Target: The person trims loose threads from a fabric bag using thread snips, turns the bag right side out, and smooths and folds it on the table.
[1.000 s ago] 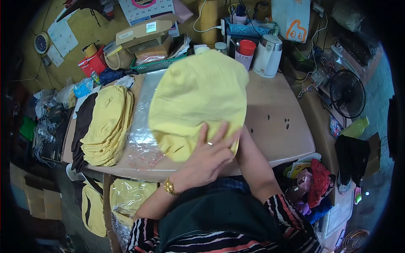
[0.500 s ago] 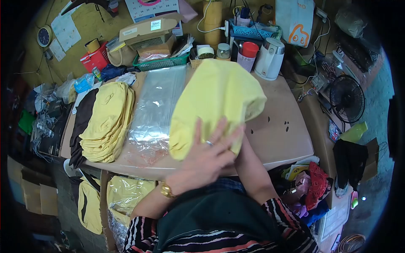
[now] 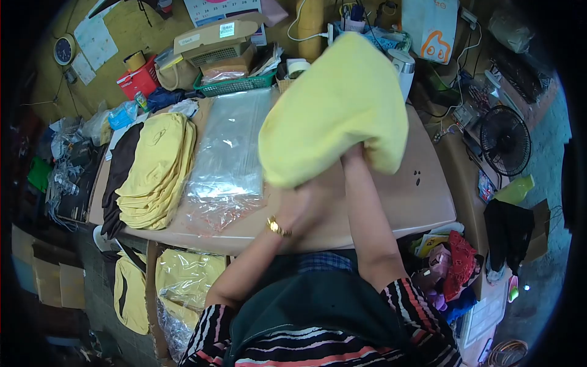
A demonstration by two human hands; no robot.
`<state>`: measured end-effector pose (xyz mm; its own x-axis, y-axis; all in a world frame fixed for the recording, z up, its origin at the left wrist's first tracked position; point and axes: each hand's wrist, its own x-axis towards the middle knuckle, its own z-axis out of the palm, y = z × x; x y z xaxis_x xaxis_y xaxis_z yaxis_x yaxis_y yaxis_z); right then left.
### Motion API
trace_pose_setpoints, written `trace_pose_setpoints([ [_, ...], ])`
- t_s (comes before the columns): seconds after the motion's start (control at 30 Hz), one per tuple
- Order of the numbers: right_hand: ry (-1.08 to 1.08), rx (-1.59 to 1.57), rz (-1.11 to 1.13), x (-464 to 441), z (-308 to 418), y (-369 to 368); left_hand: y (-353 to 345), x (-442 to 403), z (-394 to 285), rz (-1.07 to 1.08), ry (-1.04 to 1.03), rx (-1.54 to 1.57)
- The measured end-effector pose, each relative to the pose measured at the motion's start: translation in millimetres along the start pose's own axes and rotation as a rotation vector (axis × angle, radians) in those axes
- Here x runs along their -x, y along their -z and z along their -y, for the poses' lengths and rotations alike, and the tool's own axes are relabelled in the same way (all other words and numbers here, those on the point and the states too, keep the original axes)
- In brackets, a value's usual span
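Note:
A pale yellow piece of sewn fabric (image 3: 336,113) is held up over the table, bulging and slightly blurred. My right hand (image 3: 353,152) reaches up into its underside and carries it; only the wrist shows, the fingers are hidden in the cloth. Below the fabric's lower left edge is my left hand (image 3: 296,205), smeared by motion, its fingertips hidden or unclear. To the left lies a stack of clear plastic bags (image 3: 229,144). Beyond it sits a pile of folded yellow fabric pieces (image 3: 158,174), with dark brown fabric (image 3: 119,174) along its left side.
A green basket (image 3: 238,85) with boxes and papers stands at the back, near a white kettle (image 3: 403,70). On the right are a black fan (image 3: 505,140) and a red cloth (image 3: 460,263). A carton (image 3: 156,306) below the table holds bagged yellow fabric.
The yellow fabric has risen, moved right and opened out. My left hand has gone from lying across its front to below its lower edge. My right forearm has reached farther forward.

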<state>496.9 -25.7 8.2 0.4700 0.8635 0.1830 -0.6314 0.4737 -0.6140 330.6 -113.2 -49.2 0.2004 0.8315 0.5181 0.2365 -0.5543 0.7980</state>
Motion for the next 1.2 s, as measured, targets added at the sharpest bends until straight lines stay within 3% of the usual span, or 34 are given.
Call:
trace_pose_setpoints([
  [0.07,-0.138,-0.131,-0.027,-4,9,26,7,-35,-21,-0.353,-0.01,0.538],
  [0.13,-0.309,-0.207,0.001,1,27,53,22,-49,-32,-0.478,-0.256,0.242],
  [0.17,-0.359,-0.2,-0.003,5,31,61,35,-56,-37,-0.475,-0.246,0.242],
  [0.23,-0.199,0.11,-0.221,38,46,26,56,-68,-47,-0.355,-0.291,-0.685],
  [0.27,-0.087,0.242,-0.322,46,41,21,56,-67,-42,-0.355,-0.278,-0.691],
  [0.33,-0.06,0.238,-0.233,50,24,33,55,-62,-31,-0.23,-0.228,-0.832],
  [0.37,-0.011,0.225,-0.144,48,18,37,51,-53,-30,-0.239,-0.332,-0.686],
  [0.43,-0.1,0.157,-0.062,52,12,29,29,-30,-23,-0.03,-0.493,-0.301],
  [0.47,-0.186,0.097,0.021,55,9,23,15,-18,-30,0.102,-0.458,-0.241],
  [0.5,-0.115,0.123,0.083,58,3,17,0,-9,-25,0.162,-0.356,-0.115],
  [0.53,-0.139,0.063,0.215,70,14,0,-2,-8,-19,0.197,-0.303,-0.199],
  [0.6,-0.012,0.126,0.082,83,17,-4,-4,-16,-9,0.036,-0.266,-0.365],
  [0.63,0.39,0.496,0.173,91,23,-4,2,-29,-17,0.072,-0.072,-0.424],
  [0.67,0.581,0.736,0.252,95,28,0,12,-42,-22,0.107,0.125,-0.481],
  [0.7,0.8,0.949,0.296,99,35,1,23,-50,-17,0.058,-0.096,-0.571],
  [0.73,0.802,0.948,0.296,100,37,-2,24,-54,-16,0.057,-0.098,-0.571],
  [0.8,0.511,1.325,0.176,102,40,-17,27,-60,-20,-0.211,-0.26,-0.272],
  [0.83,0.301,1.399,0.134,102,40,-29,24,-58,-18,-0.159,-0.231,-0.201],
  [0.87,0.303,1.396,0.13,101,29,-20,22,-57,-17,-0.108,-0.198,-0.131],
  [0.9,0.69,1.634,0.273,100,11,-3,16,-55,-16,-0.07,-0.169,-0.075],
  [0.97,0.994,1.396,0.322,110,-5,-7,18,-54,-17,-0.001,-0.131,-0.055],
  [1.0,0.998,1.393,0.327,109,1,-4,24,-55,-15,0.032,-0.112,-0.064],
  [1.1,0.667,1.327,0.299,102,31,8,43,-61,-12,0.106,-0.051,-0.129],
  [1.2,0.698,1.368,0.25,107,30,-4,40,-55,-11,0.035,-0.05,-0.123],
])
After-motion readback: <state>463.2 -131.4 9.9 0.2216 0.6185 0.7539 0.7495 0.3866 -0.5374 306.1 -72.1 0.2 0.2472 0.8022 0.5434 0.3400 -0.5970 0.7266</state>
